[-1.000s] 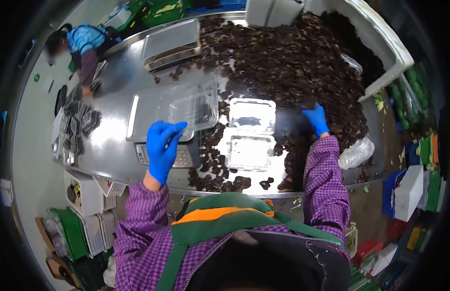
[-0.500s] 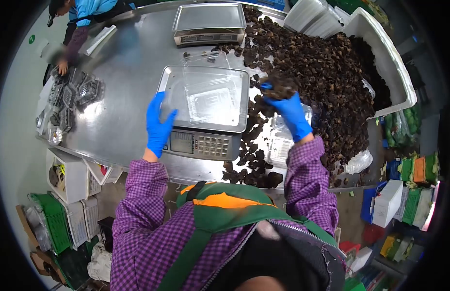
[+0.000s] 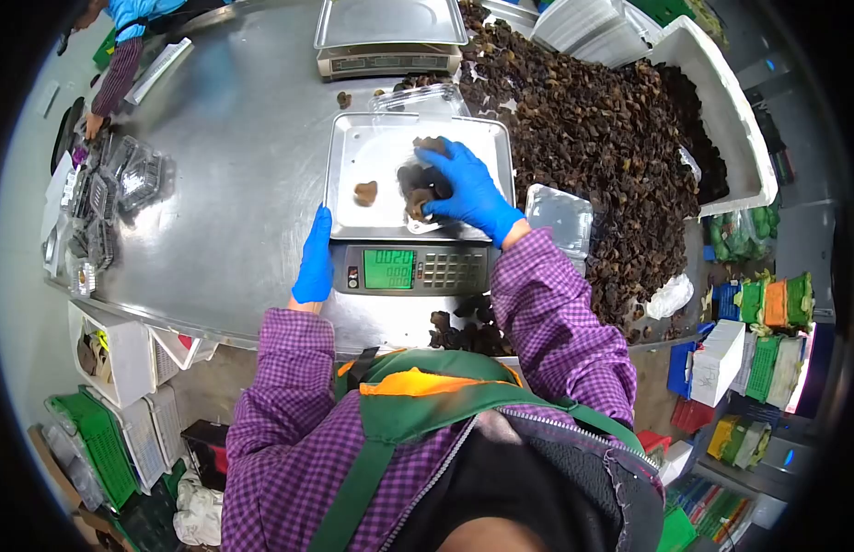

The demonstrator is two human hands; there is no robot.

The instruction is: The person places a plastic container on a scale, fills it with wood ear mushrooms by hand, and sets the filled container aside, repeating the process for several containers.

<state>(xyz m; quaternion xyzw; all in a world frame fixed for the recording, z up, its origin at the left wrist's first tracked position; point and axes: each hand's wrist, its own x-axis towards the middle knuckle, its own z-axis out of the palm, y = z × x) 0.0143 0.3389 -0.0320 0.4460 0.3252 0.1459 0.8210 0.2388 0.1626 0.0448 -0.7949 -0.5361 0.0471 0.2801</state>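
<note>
My right hand [image 3: 473, 195], in a blue glove, curls over a clump of dark wood ear mushrooms [image 3: 416, 181] in a clear plastic box on the scale. The box is mostly hidden by the hand, but its clear lid [image 3: 418, 97] stands out past the pan's far edge. One brown mushroom piece [image 3: 365, 192] lies to the left of the clump. My gloved left hand [image 3: 316, 259] rests at the left edge of the metal scale pan [image 3: 344, 217], its fingers stretched out and holding nothing. Below the pan, the lit green display [image 3: 388, 269] appears to read 0.020.
A large mushroom heap [image 3: 583, 138] covers the table's right side, beside a white foam box [image 3: 763, 166]. Another clear container [image 3: 560, 219] sits nearby. A second scale [image 3: 390, 37] stands at the back. Packed boxes [image 3: 137, 175] lie left, near another person's hand [image 3: 94, 125].
My right hand has carried mushrooms from beside the heap to the box on the scale. The display is now lit green. My left hand has straightened against the pan's edge.
</note>
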